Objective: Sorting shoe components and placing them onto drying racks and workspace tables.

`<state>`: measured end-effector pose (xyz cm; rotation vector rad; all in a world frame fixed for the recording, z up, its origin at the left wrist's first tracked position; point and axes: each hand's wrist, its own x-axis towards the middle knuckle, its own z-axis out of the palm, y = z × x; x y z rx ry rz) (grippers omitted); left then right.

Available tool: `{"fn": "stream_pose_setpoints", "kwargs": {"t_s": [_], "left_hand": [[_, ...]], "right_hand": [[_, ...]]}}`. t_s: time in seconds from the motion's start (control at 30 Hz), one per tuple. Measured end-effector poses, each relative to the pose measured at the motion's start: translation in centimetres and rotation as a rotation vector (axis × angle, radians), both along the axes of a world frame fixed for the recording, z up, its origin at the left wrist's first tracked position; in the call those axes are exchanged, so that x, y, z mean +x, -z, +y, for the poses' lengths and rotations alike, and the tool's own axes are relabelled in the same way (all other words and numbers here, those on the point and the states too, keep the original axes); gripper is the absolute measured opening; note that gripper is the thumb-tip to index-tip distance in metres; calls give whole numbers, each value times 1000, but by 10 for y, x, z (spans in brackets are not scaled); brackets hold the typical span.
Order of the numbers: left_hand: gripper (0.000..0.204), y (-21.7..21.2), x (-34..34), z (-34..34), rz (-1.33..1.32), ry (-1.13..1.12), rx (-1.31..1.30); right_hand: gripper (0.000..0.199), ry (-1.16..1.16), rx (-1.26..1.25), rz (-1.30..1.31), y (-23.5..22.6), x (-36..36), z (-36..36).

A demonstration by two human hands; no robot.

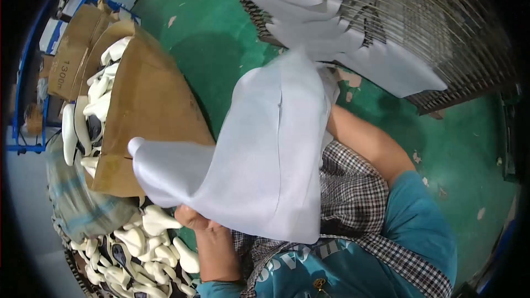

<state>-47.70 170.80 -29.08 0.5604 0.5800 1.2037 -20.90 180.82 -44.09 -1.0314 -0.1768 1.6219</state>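
A large, pale grey-white flexible sheet (259, 160) hangs in front of my body, with a thin seam-like line running down it. At its lower left edge, my left hand (193, 218) is closed on the sheet, fingers partly covered by it. The sheet's left part folds outward into a curved flap. My right forearm (359, 138) reaches behind the sheet's right side, and the right hand itself is hidden there. The sheet's upper end is blurred, near the rack.
A dark wire rack (464, 33) at upper right holds several similar pale sheets (381, 69). On the left stands a cardboard box (149, 110) of cream, saddle-shaped foam pieces. More such pieces (132, 240) lie piled below it, beside a striped woven sack (83, 198). The floor (204, 49) is green.
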Motion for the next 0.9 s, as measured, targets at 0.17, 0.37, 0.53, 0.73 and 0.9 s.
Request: {"fn": "stream_pose_setpoints", "kwargs": {"t_s": [0.17,0.37,0.53,0.73,0.9], "left_hand": [[68,21,-10,-24,170,-176,-79],[54,208,-59,-48,466,-17,-902],[36,272,-45,-61,722,239,-1205],[13,265,-28,-12,819,249,-855],[27,162,33,109,626,64,-412]], "right_hand": [[43,-130,-53,14,25,38,53],[43,-300,-156,53,104,80,-26],[39,12,-450,-345,160,148,-78],[29,184,-269,-306,83,139,-59],[20,250,430,-409,-133,142,-4]]}}
